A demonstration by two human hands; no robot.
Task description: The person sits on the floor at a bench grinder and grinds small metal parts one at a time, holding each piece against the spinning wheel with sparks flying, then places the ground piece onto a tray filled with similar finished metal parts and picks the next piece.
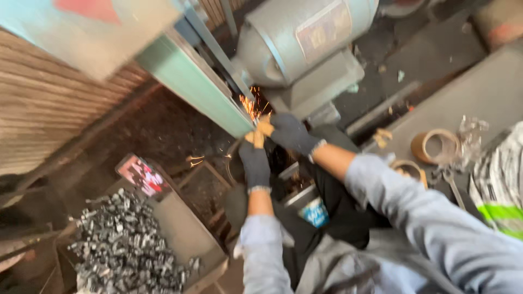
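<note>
Left hand point(255, 163) and right hand point(291, 133), both in dark knit gloves, fingers clenched together on small workpiece point(260, 129) pressed at grey bench grinder point(305, 43); orange sparks point(251, 106) flying. Risk: glove snagging on wheel, sparks burning sleeves. Workpiece hidden by fingers; wheel obscured; frame blurred. Tray of small grey metal parts point(125, 245) lower left.

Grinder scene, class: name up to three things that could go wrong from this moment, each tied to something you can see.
1. Sparks fly right beside both gloved hands, left and right; gloves or sleeves could burn or catch.
2. Both hands press a small workpiece, hidden in their grip, close to the grinder; a slip could bring fingers to the wheel.
3. Sparks could scatter towards the bin of metal parts below.
</note>
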